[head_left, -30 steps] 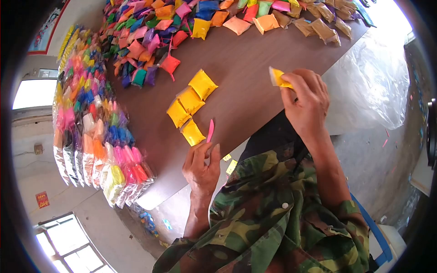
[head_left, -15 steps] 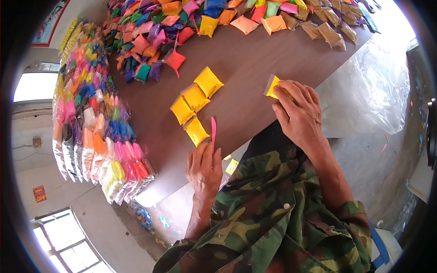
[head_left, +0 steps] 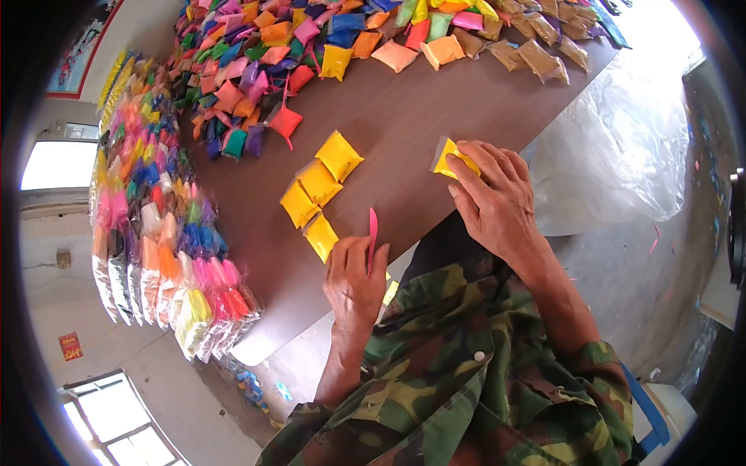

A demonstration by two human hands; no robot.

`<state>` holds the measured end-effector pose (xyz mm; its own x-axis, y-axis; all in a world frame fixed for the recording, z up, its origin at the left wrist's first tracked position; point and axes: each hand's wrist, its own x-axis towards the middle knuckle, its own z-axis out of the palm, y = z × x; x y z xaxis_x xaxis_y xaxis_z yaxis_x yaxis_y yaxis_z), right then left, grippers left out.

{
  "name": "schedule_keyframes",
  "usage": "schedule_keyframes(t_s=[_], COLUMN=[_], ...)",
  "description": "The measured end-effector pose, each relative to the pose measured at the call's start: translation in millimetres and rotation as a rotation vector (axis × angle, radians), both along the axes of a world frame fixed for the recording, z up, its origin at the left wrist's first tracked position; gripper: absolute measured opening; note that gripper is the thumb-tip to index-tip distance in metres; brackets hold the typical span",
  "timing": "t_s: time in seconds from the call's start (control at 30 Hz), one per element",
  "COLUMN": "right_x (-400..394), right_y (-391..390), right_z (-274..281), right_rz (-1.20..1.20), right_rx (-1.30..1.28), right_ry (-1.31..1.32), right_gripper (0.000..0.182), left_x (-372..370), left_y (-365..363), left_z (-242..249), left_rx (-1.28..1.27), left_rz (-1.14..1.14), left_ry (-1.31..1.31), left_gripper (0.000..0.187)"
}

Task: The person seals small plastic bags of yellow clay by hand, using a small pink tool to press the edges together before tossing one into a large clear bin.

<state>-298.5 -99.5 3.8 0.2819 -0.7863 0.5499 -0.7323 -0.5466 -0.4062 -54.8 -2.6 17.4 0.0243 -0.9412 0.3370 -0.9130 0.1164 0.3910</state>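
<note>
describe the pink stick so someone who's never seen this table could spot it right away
Start at the near edge of the brown wooden table, below the row of four yellow plastic packets. The left hand holds a thin pink plastic stick pointing up from its fingers. It is the only slim, rigid piece among puffy packets.

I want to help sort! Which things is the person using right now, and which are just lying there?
In use:
- yellow packet under the right hand
- pink stick in the left hand

Lying about:
- four yellow packets in a row
- pile of coloured packets
- bagged packs at the table edge
</note>
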Motion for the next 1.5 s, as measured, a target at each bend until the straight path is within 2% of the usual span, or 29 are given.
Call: schedule_keyframes(t_s=[0.17, 0.47, 0.6, 0.77, 0.87, 0.97, 1.07, 1.27, 1.37, 1.5], right_x=[-3.6, -6.2, -2.1, 1.6, -0.5, -0.7, -2.3, -8.8, -9.7, -12.0], right_y=[-1.0, 6.1, 4.2, 2.2, 0.7, 1.2, -0.3, -1.3, -2.2, -2.9], right_z=[-7.5, -7.2, 4.6, -9.0, -6.7, -6.3, -6.8, -15.7, -19.2, -18.6], right_rz=[-0.018, -0.031, 0.009, 0.036, 0.045, 0.038, 0.020, 0.000, -0.005, -0.001], right_rx=[0.057, 0.048, 0.025, 0.053, 0.048, 0.044, -0.005, -0.014, -0.024, -0.012], right_ry=[0.036, -0.014, 0.000, 0.019, -0.016, -0.067, -0.133, -0.170, -0.196, -0.218], right_gripper=[0.041, 0.046, 0.047, 0.046, 0.044, 0.042, 0.042, 0.038, 0.037, 0.038], left_x=[3.3, -4.4, -3.4, -2.8, -4.4, -8.3, -15.6, -50.4, -67.6, -68.4], left_y=[-8.7, -16.1, -17.3, -18.3, -18.1, -17.1, -19.2, -63.0, -96.7, -119.0], left_z=[-0.7, 10.5, 13.5, 15.3, 12.3, 6.3, 8.9, 35.0, 22.9, -2.9], left_rx=[0.120, 0.188, 0.223, 0.264, 0.235, 0.127, 0.096, 0.183, 0.095, 0.110], left_rz=[0.005, -0.001, 0.024, 0.014, -0.008, -0.094, -0.117, -0.155, -0.269, -0.276], left_ry=[0.111, 0.221, 0.180, 0.113, 0.086, -0.076, -0.068, 0.192, 0.249, 0.273], left_gripper=[0.012, 0.009, 0.010, 0.011, 0.012, 0.014, 0.011, 0.011, 0.009, 0.014])
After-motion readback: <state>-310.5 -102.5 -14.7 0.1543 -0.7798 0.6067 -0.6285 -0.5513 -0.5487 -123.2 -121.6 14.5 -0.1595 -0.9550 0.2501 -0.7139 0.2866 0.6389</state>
